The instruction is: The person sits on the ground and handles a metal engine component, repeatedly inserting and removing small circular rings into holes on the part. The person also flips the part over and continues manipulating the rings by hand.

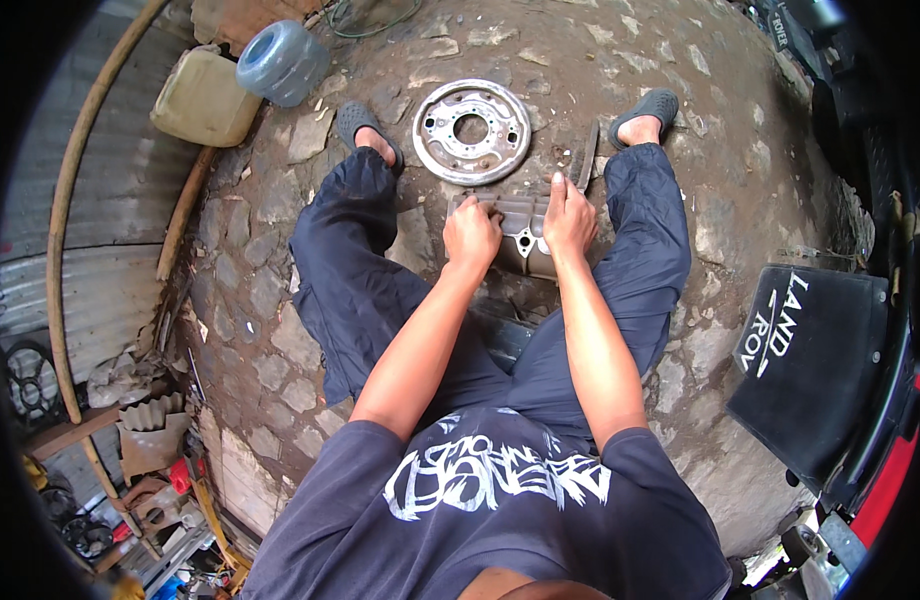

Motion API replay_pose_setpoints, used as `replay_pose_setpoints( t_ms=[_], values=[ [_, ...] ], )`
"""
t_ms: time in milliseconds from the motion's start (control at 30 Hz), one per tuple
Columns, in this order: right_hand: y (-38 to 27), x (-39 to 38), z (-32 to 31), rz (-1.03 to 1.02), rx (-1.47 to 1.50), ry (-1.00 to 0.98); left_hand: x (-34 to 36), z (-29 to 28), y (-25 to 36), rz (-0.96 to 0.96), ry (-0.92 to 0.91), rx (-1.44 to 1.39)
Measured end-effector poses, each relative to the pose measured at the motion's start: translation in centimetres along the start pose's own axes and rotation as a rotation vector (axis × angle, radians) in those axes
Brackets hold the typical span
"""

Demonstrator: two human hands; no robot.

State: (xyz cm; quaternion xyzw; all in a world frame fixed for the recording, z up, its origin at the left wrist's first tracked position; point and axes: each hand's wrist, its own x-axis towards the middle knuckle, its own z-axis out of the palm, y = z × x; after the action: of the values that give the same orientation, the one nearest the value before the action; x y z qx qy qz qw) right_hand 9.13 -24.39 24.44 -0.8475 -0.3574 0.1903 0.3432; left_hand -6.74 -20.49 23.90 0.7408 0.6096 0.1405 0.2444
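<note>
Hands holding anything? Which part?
Both hands, left hand and right hand, rest on the grey metal part on the ground, at its upper edge; grip unclear.

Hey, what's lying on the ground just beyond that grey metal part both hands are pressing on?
Past the grey metal part under the left hand and right hand lies a round metal backing plate flat on the stone ground. What lies beneath the part is covered.

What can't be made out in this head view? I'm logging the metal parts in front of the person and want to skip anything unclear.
- Grey metal part: its near portion is covered by the left hand and right hand.
- Dark flat piece beside the round backing plate: too small to identify.
- Clutter at lower left: bent and cut off by the fisheye rim.
</note>
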Motion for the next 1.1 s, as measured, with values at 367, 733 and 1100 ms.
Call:
replay_pose_setpoints(
  t_ms=[367, 733, 1100],
  values=[
    [-1.0, -0.4, -0.4, 0.010, -0.031, -0.032, 2.9, 2.2, -1.4, 0.076, -0.002, 0.178],
    [0.1, 0.0, -0.1, -0.020, 0.118, 0.013, -1.7, 0.6, -0.6, 0.056, -0.049, -0.184],
    [-0.5, -0.5, 0.2, -0.056, 0.096, 0.028, 0.7, 2.2, 0.3, 0.132, -0.058, -0.155]
  ],
)
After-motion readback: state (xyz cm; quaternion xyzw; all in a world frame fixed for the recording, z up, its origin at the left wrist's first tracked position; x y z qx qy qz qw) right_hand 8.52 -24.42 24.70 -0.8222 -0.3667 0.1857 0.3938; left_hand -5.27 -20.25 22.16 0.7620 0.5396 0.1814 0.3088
